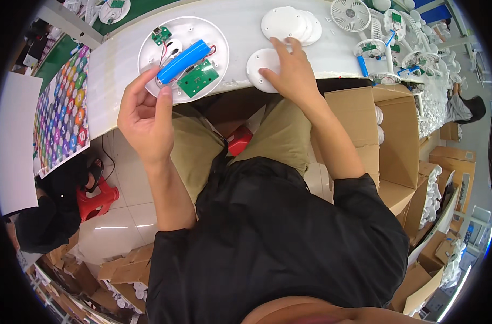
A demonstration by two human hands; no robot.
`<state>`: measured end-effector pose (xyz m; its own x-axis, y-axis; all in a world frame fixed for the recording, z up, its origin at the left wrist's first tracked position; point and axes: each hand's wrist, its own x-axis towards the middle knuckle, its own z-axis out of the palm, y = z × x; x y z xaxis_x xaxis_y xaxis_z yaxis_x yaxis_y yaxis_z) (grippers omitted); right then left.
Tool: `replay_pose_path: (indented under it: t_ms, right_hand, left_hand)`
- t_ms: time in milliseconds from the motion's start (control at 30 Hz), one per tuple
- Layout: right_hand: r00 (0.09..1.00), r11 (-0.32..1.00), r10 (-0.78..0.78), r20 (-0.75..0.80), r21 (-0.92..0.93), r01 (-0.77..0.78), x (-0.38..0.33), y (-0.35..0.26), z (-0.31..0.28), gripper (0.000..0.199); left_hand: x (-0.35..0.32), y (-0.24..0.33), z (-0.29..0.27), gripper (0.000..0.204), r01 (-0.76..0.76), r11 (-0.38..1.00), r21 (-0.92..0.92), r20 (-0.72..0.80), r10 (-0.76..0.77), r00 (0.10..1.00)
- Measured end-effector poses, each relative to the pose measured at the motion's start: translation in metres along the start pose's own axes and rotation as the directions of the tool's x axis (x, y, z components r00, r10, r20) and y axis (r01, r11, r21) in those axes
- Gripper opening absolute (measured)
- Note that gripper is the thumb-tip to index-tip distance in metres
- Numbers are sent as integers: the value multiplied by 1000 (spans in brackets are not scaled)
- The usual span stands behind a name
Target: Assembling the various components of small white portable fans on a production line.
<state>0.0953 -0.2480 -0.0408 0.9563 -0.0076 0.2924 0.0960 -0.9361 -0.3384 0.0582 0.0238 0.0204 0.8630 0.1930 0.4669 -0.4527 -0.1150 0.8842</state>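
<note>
A round white fan base (222, 59) lies with its inside up at the table's front edge, slightly overhanging it. Inside are a blue cylindrical battery (186, 58), a larger green circuit board (198, 79), a small green board (161, 35) and thin wires. My left hand (148, 116) grips the base's left rim, thumb and index finger beside the battery's lower end, other fingers curled. With fingers spread, my right hand (293, 73) reaches over a white disc cover (261, 66), thumb on it. Its longer fingertips touch the edge of stacked white disc covers (283, 22).
Partly assembled white fans (359, 21) with batteries and boards crowd the table's right. An open cardboard box (394, 140) stands by my right arm. A colourful patterned sheet (62, 116) hangs at the left, near a red stool (98, 200) and a seated person (51, 216).
</note>
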Motion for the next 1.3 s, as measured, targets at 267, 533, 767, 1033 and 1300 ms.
replay_pose_path:
  t_ms: [267,533,767,1033,1300]
  right_hand:
    - [916,976,-25,401,209,-65,18,-2,-20,47]
    - [976,388,-63,209,906,-169,-23,-50,-82,40]
    - [997,162,-54,-61,984,69,-15,-96,-64,43]
    - [991,98,-99,-87,991,96,12,-116,-44,40]
    - [991,166,-106,79,984,-61,17,-126,-56,39]
  left_hand:
    - [1,-1,-4,37,81,996,-37,-84,-84,993]
    - [-2,-15,-9,34,-81,997,-10,17,82,997]
    - [-7,-7,-3,32,-133,973,187,36,128,991]
    - [-16,-7,-2,40,84,995,-46,-26,-85,996]
    - [-15,-19,-12,43,-1,997,-81,46,5,999]
